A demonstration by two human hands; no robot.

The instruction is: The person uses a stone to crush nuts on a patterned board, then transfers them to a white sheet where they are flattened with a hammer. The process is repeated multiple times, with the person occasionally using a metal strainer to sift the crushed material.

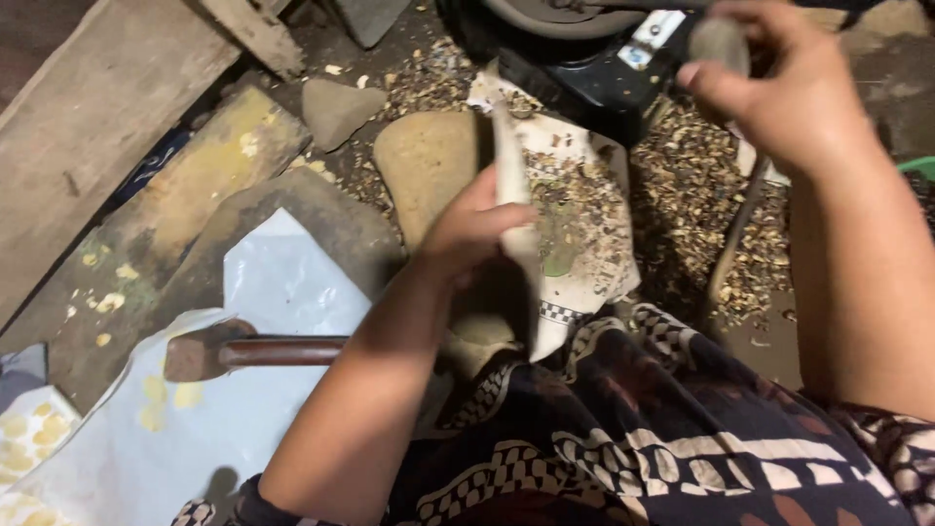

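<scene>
My left hand [467, 229] grips a long, pale, flat strip-like tool [513, 185] that stands nearly upright over a rounded tan stone [424, 166]. What the tool's lower end holds is hidden behind my hand. My right hand [779, 83] is raised at the upper right, fingers closed on a grey stone [719, 44]. Under both hands lies a white sheet [584, 234] covered with brown shell fragments. My lap, in dark patterned cloth [662, 429], fills the lower right.
A rusty hammer [248, 353] lies on a pale plastic sheet [263, 282] at the left. Pale kernels [29, 438] sit in the lower-left corner. Wooden planks [107, 107] slant at the upper left beside a grey stone [336, 109]. Shell debris [691, 205] covers the ground. A black object [584, 78] sits at the top.
</scene>
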